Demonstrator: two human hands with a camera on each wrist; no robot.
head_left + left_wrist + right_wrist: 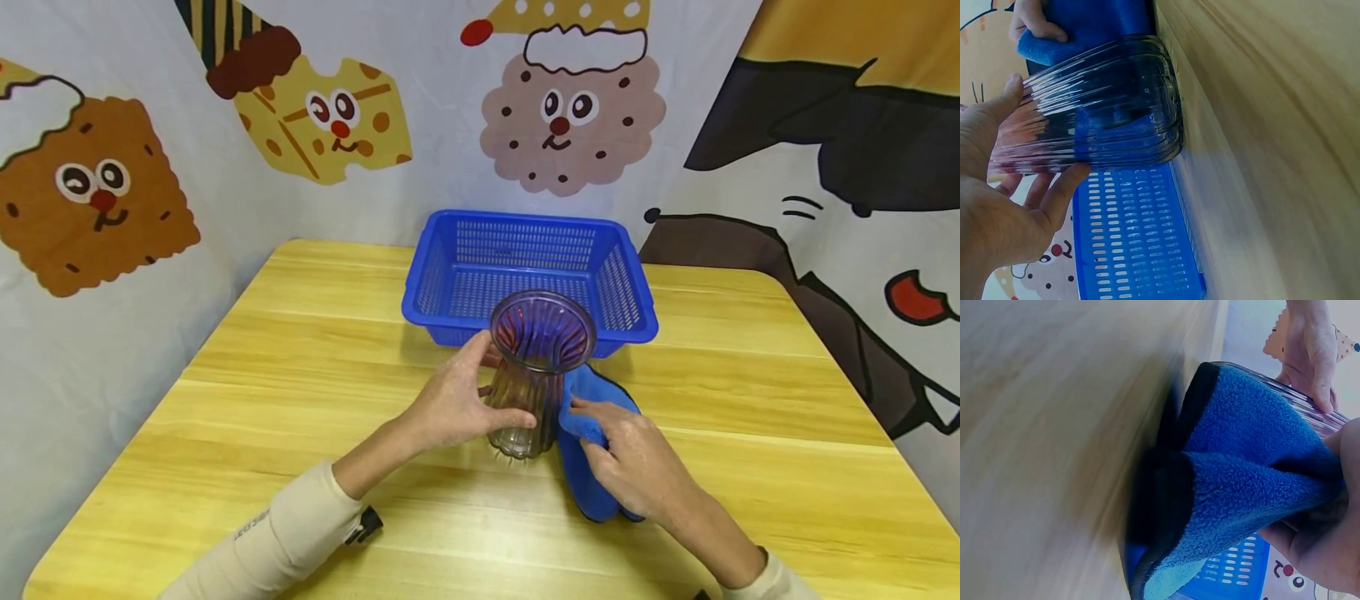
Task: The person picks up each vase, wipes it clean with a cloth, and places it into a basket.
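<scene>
— Where is the glass vase (536, 383) just now?
— Between the two hands, about upright, with its wide rim uppermost. I can't tell whether the base touches the table (292, 375) or sits a little above it.
— What is the left hand (457, 400) doing?
— Gripping the vase from its own side: thumb across the near face, fingers curled round the far one.
— And the right hand (637, 458)?
— Pinching a folded blue cloth (588, 487) between thumb and fingers, the cloth laid against the vase's side. The rest of it droops below that hand.
— How much room is there around them?
— Plenty of wood runs out to either side of the hands, well away from the table's side edges. Straight beyond them it's tighter, as the blue basket (517, 242) stands there, near the vase, and behind it hangs a printed sheet (442, 125).
— What are the surfaces like?
— The vase is ribbed, see-through glass, purplish toward its flared rim and scalloped at the foot. The cloth is fluffy, edged in black binding (1200, 397). The basket is slotted, with sloping walls.
</scene>
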